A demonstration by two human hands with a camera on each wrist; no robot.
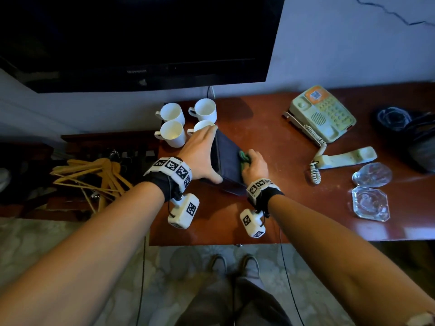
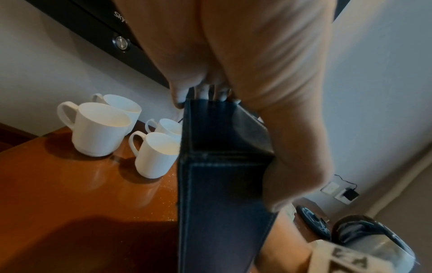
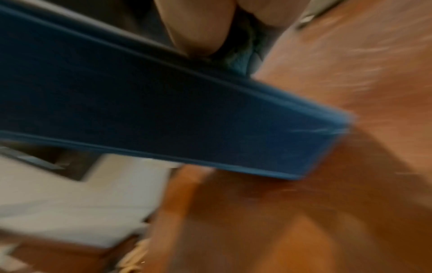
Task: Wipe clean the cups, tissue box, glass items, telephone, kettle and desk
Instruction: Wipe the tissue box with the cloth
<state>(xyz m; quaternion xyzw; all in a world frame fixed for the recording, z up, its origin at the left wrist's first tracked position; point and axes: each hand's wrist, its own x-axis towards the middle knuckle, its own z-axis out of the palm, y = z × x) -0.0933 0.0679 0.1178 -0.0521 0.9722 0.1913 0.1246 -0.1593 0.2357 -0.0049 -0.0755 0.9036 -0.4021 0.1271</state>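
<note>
A dark blue tissue box [image 1: 227, 158] stands tilted on its edge on the red-brown desk [image 1: 282, 208]. My left hand [image 1: 200, 154] grips it from the left, fingers over the far end and thumb at the near corner. My right hand [image 1: 255, 163] holds a green cloth [image 1: 244, 157] pressed against the box's right face. The left wrist view shows the tissue box [image 2: 219, 184] under my left hand [image 2: 257, 64]. The blurred right wrist view shows the tissue box [image 3: 163, 114], the green cloth [image 3: 243, 55] and my right hand [image 3: 198, 24].
Several white cups [image 1: 173, 111] stand at the desk's back left, close to my left fingers. A pale telephone [image 1: 322, 114] with its handset [image 1: 346, 158] off, two glass items [image 1: 370, 203] and a dark kettle [image 1: 422, 142] lie to the right. Wooden hangers [image 1: 94, 175] lie left; a TV [image 1: 141, 38] hangs above.
</note>
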